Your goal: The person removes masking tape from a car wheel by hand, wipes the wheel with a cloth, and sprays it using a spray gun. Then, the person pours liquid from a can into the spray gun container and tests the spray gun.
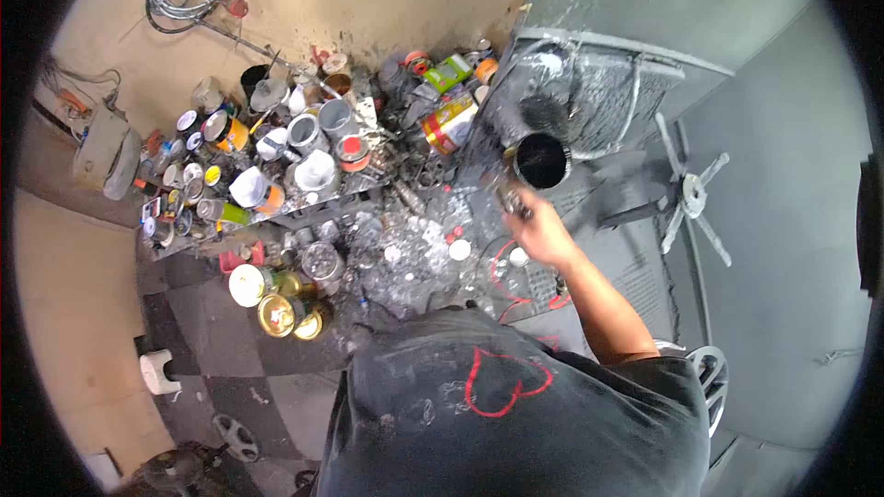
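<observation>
My right hand [541,232] reaches forward from the right side of my body, fingers closed around a dark metal tool [512,201]. Blur hides the tool's exact kind. Just beyond it stands a round black bucket [541,161] with a dark inside. A thin red hose [498,274] curves over the floor below my wrist, near a small white lid [518,257]. My left hand is out of the picture.
A crowded bench [354,191] at the left holds several paint cans and cups. Gold tins [277,315] stand on the checkered floor. A metal stand with spread legs [693,191] is at the right, by the grey wall. A coiled cable [189,0] hangs at the back.
</observation>
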Available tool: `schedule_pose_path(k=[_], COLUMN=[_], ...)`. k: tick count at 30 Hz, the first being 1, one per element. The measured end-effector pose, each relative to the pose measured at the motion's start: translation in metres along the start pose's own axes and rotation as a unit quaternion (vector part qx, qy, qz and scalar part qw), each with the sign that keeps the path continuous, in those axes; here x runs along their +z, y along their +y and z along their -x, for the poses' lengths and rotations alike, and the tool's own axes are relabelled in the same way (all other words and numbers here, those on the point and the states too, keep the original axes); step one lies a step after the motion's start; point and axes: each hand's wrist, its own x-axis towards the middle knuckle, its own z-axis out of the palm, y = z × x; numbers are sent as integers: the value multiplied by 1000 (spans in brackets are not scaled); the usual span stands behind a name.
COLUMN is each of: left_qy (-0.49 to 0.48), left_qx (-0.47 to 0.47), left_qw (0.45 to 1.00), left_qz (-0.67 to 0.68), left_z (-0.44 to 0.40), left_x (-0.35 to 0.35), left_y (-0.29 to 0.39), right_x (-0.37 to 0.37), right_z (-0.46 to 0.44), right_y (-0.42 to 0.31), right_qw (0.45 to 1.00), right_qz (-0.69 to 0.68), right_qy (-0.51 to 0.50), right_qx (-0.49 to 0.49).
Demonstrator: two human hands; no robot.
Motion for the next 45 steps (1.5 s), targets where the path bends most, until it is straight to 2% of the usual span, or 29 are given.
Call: schedule_pose_path(k=[1,2,3,6,7,9,10,11,13,14,15,17,18,19,21,22,23,25,26,28,29,31,33,35,36,37,39,41,45], left_qy=[-4,-4,-5,-5,-4,-6,-3,0,89,93,96,30,8,4,-2,-6,-8,-5,-2,-3,1,7,10,10,11,10,8,1,-10], left_qx=[9,14,21,25,34,68,118,119,0,20,16,34,23,53,112,77,43,8,-2,-9,-11,-13,-8,-2,0,-1,-6,-6,-58], left_qw=[1000,1000,1000,999,999,994,978,977,996,993,994,981,994,992,985,990,994,997,998,999,999,1000,1000,1000,1000,1000,1000,1000,998], left_qz=[0,5,13,35,3,-86,-174,-180,-6,63,58,-188,-109,-117,-133,-118,-101,-78,-69,-50,-42,-27,-16,-10,-6,-3,-1,-2,37], left_z=[0,-3,-4,-1,8,21,-7,2,29,29,40,53,64,47,20,29,33,43,46,46,48,53,51,50,50,51,50,50,44], left_x=[-5,-8,-12,-32,-40,-62,-76,-82,-90,-94,-98,-99,-96,-95,-93,-88,-83,-78,-76,-70,-68,-66,-67,-67,-68,-68,-67,-69,-68], left_y=[6,11,16,42,59,91,45,64,93,77,74,80,79,30,-53,-56,-57,-50,-46,-38,-35,-29,-17,-9,-2,-4,-6,-9,-29], right_x=[13,19,26,68,84,93,99,96,97,101,116,133,130,129,129,140,135,129,128,128,135,147,142,118,119,114,128,129,118], right_z=[9,14,8,-10,-8,4,10,8,0,-6,-11,-8,-1,-3,-6,-7,-7,-6,-4,-5,-8,-13,-8,-4,-8,-18,-16,-4,-5], right_y=[-5,-15,-16,-8,-16,-33,-21,-13,-1,-7,-5,-7,-10,-7,2,11,-2,-14,-11,2,2,2,-1,-11,3,-3,-4,-9,6], right_qw=[995,995,995,987,993,979,970,970,965,979,984,960,970,970,958,973,969,925,925,942,942,970,970,947,962,943,974,960,968], right_qz=[-65,-46,-55,-78,-63,-85,-145,-150,-182,-135,-120,-213,-164,-166,-200,-178,-185,-214,-213,-227,-226,-185,-182,-207,-170,-138,-122,-128,-127], right_qy=[-74,-75,-76,-117,-92,-183,-187,-183,-191,-148,-121,-177,-182,-179,-200,-150,-163,-289,-290,-245,-248,-151,-162,-237,-209,-244,-163,-228,-196], right_qx=[26,-41,-42,79,27,24,-49,-51,12,43,54,36,-5,-8,41,2,33,126,124,21,19,40,15,61,37,180,96,98,87])
